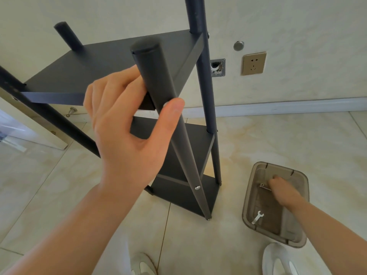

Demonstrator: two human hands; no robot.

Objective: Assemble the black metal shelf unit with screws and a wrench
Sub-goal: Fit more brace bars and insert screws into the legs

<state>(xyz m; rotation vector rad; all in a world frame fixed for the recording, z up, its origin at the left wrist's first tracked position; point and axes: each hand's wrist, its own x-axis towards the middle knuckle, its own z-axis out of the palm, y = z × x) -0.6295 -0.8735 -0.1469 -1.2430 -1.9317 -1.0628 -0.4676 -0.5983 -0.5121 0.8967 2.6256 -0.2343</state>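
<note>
The black metal shelf unit (111, 62) stands upright on the tiled floor, three shelves fixed between round black posts. My left hand (127, 124) grips the near post (158, 82) at the top shelf's corner, thumb over a silver screw head. Lower down that post shows another screw (197, 187). My right hand (282, 190) reaches down into a grey plastic tray (256, 169) on the floor, fingers curled by a small screw (264, 186); whether it holds one I cannot tell. A white wrench (257, 217) lies in the tray's near end.
The wall behind carries a socket (253, 63), an open wall box (217, 67) and a round knob (238, 45). A white baseboard (278, 106) runs along the floor. My two white shoes (278, 261) stand near the tray. A door edge (39, 124) is at left.
</note>
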